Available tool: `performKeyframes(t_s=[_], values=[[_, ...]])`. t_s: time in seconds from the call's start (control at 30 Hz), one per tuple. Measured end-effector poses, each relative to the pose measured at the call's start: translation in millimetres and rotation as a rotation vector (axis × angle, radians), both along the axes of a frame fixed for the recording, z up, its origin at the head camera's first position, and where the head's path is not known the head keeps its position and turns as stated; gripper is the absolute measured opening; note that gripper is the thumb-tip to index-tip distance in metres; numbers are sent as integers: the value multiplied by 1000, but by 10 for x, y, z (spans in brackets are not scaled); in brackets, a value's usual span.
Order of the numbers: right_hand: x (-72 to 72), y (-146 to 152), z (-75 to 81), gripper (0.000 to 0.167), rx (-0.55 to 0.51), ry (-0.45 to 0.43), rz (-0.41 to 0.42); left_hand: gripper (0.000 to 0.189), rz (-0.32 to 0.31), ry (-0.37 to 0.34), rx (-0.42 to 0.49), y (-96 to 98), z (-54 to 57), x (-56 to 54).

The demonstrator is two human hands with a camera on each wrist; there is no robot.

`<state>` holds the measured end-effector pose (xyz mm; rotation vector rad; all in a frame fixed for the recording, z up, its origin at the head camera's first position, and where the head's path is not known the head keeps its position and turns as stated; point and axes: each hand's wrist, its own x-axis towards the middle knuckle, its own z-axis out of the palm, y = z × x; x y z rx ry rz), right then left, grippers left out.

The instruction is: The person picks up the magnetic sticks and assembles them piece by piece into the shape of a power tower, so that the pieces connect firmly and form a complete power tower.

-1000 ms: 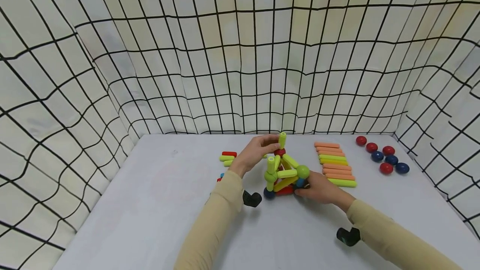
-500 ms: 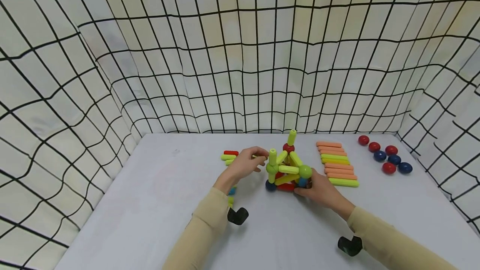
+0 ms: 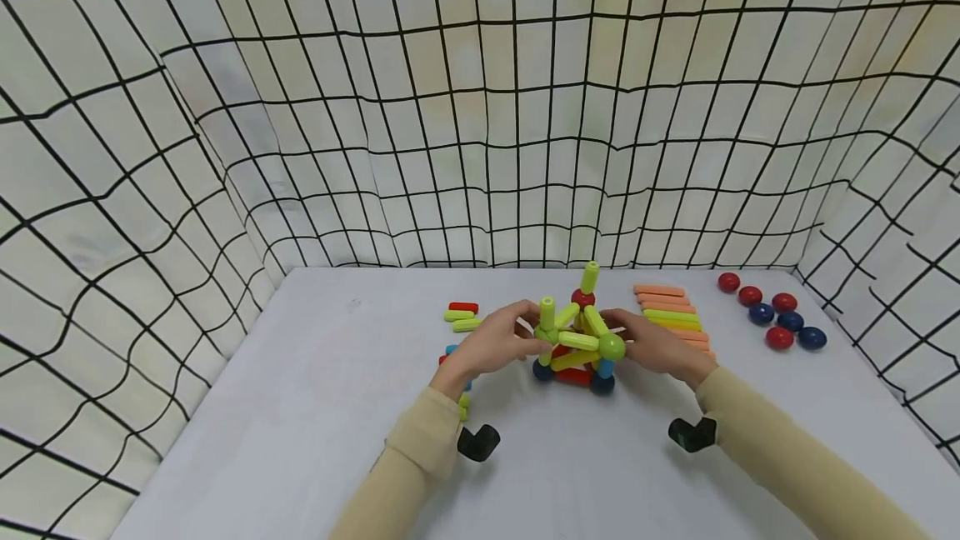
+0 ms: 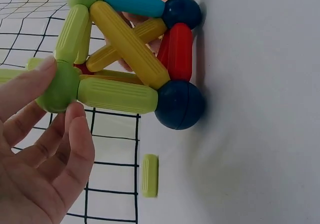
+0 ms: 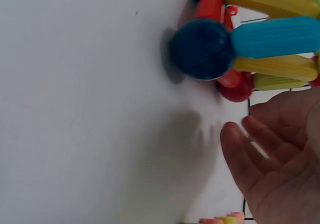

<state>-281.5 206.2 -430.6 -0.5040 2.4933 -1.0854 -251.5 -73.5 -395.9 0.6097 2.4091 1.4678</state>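
A frame built of coloured rods and balls stands on the table, with navy balls (image 3: 602,382) and red rods (image 3: 573,377) at its base. Yellow-green rods (image 3: 579,341) link its upper balls, and two more rods point upward. My left hand (image 3: 498,338) pinches the light green ball (image 4: 59,89) at the frame's upper left corner between thumb and fingers. Beside the frame's right side is my right hand (image 3: 652,344), its fingers loosely bent. In the right wrist view those fingers hold nothing, apart from the navy ball and the blue rod (image 5: 275,36).
Orange and yellow-green rods (image 3: 660,291) lie in a row to the right. Several red and navy balls (image 3: 780,338) sit beyond them. Loose short rods (image 3: 463,307) lie left of the frame, partly behind my left arm. Black-lined netting (image 3: 480,107) surrounds the table.
My left hand left the red ball's area at the back and now pinches the left green ball. My right hand let go of the lower right corner and moved up beside the frame.
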Motion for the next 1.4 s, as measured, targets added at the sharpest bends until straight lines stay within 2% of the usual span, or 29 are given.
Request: performKeyframes(t_s=[0.17,0.27,0.47,0.57,0.67,0.77,0.87,1.0,1.1,1.2,1.3,1.4], values=[[-99,-50,-105,61,-46,-35,12,35,-40,5,-29,-24,3,-125],[-106,-58,-140,57,-57,-32,-6,38,-32,-14,-1,-52,-4,-226],[12,-43,-163,41,21,47,-103,38,95,22,52,-102,-115,-467],[120,-52,-160,38,55,96,-140,37,151,-1,83,-136,-211,-585],[221,-62,-174,39,61,108,-186,36,191,-33,90,-154,-309,-682],[292,-67,-193,41,61,95,-215,39,202,-46,41,-137,-396,-769],[328,-70,-199,41,56,81,-223,37,207,-21,-59,-88,-463,-832],[359,-81,-197,41,43,61,-222,32,202,74,-264,-22,-490,-837],[373,-83,-196,40,36,62,-211,31,172,140,-424,27,-484,-804],[385,-83,-188,38,29,63,-212,32,122,172,-512,51,-463,-766],[399,-74,-182,38,24,63,-207,34,80,169,-481,28,-382,-703],[422,-63,-169,40,24,65,-205,35,71,126,-341,-44,-258,-609]])
